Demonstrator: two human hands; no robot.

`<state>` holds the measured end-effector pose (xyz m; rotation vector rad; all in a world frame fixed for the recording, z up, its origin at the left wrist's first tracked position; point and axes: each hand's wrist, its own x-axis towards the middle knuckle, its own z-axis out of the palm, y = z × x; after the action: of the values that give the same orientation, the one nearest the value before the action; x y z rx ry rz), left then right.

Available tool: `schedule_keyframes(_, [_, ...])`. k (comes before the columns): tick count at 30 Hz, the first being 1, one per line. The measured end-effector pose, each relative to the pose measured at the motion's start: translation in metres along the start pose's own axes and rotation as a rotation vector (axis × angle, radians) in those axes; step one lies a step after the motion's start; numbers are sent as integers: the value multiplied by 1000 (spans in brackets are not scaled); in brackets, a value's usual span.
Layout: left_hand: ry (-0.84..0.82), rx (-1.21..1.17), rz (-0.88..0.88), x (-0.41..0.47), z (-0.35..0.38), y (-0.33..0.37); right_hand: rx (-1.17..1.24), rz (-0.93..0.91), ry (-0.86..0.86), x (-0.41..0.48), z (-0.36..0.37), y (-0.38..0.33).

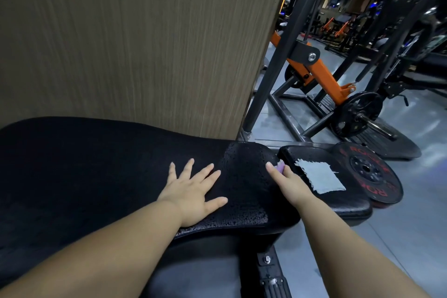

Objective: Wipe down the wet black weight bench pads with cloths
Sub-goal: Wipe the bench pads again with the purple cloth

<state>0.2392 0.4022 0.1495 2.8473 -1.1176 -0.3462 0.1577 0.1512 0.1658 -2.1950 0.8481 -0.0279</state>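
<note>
The left hand is lying flat on the long black pad, its fingers spreading wide and holding nothing. Just beyond its fingertips, the near end of this pad is glistening with water droplets. The right hand is reaching to the gap between the long pad and the small black pad. It is holding a purple cloth, with the index finger stretching forward over the wet edge. Most of this cloth is hiding behind the fingers.

A pale grey cloth is lying spread out on top of the small pad, apart from both hands. A black weight plate with red lettering is lying just beside the small pad. A wood-grain panel is standing behind the long pad, and an orange and black machine is standing farther back on the grey floor.
</note>
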Motion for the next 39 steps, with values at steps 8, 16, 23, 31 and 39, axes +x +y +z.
schedule_keyframes(8, [6, -7, 1, -2, -1, 1, 13, -15, -77, -36, -13, 18])
schedule_keyframes(16, [1, 11, 8, 1, 2, -1, 246, 31, -132, -24, -15, 23])
schedule_keyframes(23, [6, 10, 22, 3, 3, 1, 75, 18, -126, 22, -14, -9])
schedule_keyframes(31, [-4, -2, 21, 6, 1, 1, -145, -24, -27, 61, 4, -12])
schedule_keyframes(39, [-12, 15, 23, 5, -2, 1, -450, -94, 89, 19, 12, 19])
